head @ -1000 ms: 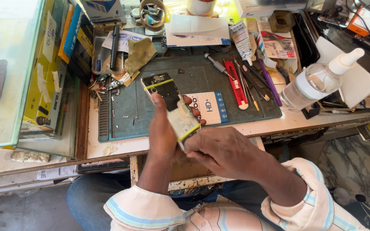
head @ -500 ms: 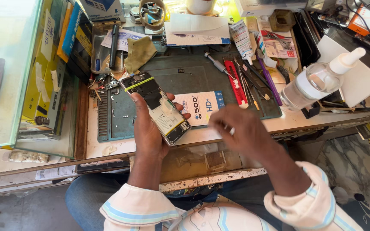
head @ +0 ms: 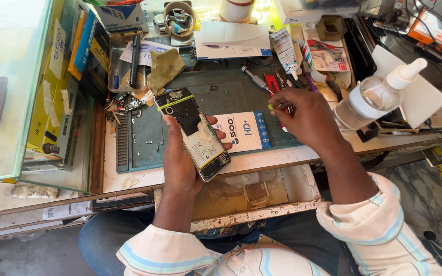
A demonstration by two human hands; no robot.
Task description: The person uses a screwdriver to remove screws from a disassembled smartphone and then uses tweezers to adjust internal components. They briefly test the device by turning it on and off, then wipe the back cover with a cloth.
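Head camera view, looking down on a cluttered repair surface [head: 129,176]. The person's left hand [head: 180,158] holds an opened smartphone with its back cover off [head: 193,134], fingers wrapped around its edges and the thumb lying on its left side. The phone is raised just above the grey-green rubber work mat [head: 231,97], in front of the person's chest. Its insides are exposed: a pale battery with a label fills the lower half, dark boards sit above it, and a thin yellow strip crosses near the top.

The right hand [head: 308,115] is well apart from the phone, over the right part of the mat. Its fingers are pressed together, pinching a small yellow-green piece [head: 271,106]; what it is cannot be told. Just beyond the hand lie a red-handled tool [head: 271,83] and other slim tools.

Judging by this, the phone is already opened, and work inside it seems midway; the back is not refitted.

The phone's long axis runs diagonally, its top end pointing away and to the left, its bottom end toward the person and to the right. Its open side faces up.

A blue and white flat packet [head: 244,132] lies on the mat beside the phone. A clear plastic squeeze bottle with a white nozzle [head: 377,97] stands to the right.
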